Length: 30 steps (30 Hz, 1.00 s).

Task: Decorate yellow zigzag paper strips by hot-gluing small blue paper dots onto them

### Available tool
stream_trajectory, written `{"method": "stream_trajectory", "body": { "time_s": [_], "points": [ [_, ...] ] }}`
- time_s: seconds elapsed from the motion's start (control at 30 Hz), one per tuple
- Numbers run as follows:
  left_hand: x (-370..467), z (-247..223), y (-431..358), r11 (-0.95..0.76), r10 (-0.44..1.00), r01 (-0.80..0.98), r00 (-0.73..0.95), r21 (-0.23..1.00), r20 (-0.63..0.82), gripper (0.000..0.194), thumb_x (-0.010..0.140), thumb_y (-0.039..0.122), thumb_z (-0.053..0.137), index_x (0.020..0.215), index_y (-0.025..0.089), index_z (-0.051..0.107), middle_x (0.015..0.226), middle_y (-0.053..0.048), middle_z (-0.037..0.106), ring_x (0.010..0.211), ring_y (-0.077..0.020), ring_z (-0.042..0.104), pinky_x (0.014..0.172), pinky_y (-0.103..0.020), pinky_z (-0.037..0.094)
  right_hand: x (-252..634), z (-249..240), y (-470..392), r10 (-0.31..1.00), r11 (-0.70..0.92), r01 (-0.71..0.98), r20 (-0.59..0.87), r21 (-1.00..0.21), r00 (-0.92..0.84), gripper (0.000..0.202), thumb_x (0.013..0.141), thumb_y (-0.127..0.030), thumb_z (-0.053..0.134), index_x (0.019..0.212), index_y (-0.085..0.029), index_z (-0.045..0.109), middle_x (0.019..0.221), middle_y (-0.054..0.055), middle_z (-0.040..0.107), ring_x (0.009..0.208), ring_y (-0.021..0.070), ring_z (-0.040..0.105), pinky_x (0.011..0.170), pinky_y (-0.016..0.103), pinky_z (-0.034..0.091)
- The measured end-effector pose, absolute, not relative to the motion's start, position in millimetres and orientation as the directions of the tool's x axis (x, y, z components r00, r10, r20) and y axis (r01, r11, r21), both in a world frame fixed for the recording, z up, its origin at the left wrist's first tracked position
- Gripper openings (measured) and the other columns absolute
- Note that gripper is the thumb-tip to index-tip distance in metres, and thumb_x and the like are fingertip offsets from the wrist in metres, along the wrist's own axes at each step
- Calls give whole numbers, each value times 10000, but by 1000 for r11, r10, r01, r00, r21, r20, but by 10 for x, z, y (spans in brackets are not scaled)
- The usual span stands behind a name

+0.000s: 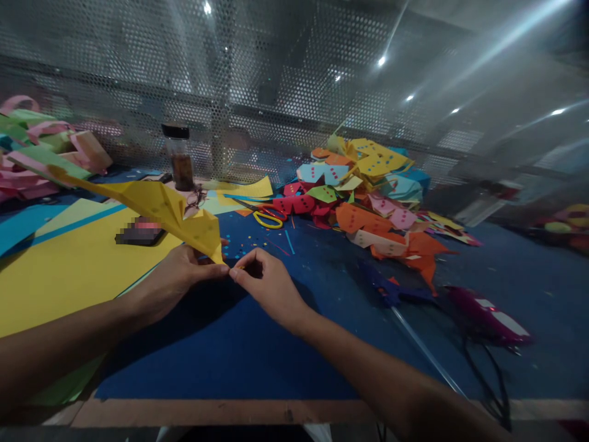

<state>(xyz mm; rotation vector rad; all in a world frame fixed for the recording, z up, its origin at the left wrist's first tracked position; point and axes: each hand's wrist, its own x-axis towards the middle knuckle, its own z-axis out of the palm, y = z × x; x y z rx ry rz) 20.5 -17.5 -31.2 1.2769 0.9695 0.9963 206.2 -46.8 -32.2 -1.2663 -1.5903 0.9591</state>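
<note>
A yellow folded-paper figure (184, 215) with a long tapering tail and dark dots rises to the left above the table. My left hand (186, 270) is closed on its lower end, thumb in front. My right hand (264, 279) is pinched, thumb against forefinger, its tips meeting my left thumb tip just below the figure's pointed end. A tiny orange bit shows in that pinch, too small to name. Beyond my hands, small paper scraps (251, 242) lie near scissors (269, 218) with yellow and red handles.
Dotted paper figures (368, 184) are heaped at the back right. A glue gun (396, 291) and a magenta device (490, 316) with a black cable lie right. Yellow sheets (59, 276), a phone (140, 232), a lidded bottle (181, 159) and paper strips (50, 144) are left.
</note>
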Motion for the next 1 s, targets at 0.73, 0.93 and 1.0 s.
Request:
{"method": "stream_trajectory", "body": {
  "time_s": [0.73, 0.93, 1.0],
  "points": [
    [223, -256, -186, 15, 928, -43, 372, 999, 2, 407, 676, 318, 908, 1045, 232, 758, 1026, -34, 767, 1013, -270, 674, 900, -364, 502, 2080, -283, -439, 981, 114, 143, 89, -983, -170, 120, 848, -141, 687, 883, -211, 597, 748, -35, 666, 690, 135, 702, 754, 308, 585],
    [200, -275, -180, 9, 951, -29, 308, 1000, 1, 440, 667, 321, 901, 1072, 236, 751, 1008, -27, 744, 998, -265, 648, 878, -366, 487, 2085, -286, -440, 977, 163, 144, 140, -976, -159, 76, 877, -196, 683, 910, -210, 616, 854, -1, 706, 773, 152, 721, 803, 326, 585],
    [198, -283, -177, 0, 951, -40, 308, 999, 13, 444, 670, 320, 900, 1080, 247, 746, 988, -19, 738, 962, -250, 646, 837, -348, 490, 2074, -294, -448, 977, 177, 157, 154, -971, -150, 89, 872, -214, 698, 913, -208, 619, 848, -2, 700, 779, 156, 708, 798, 327, 573]
  ]
}}
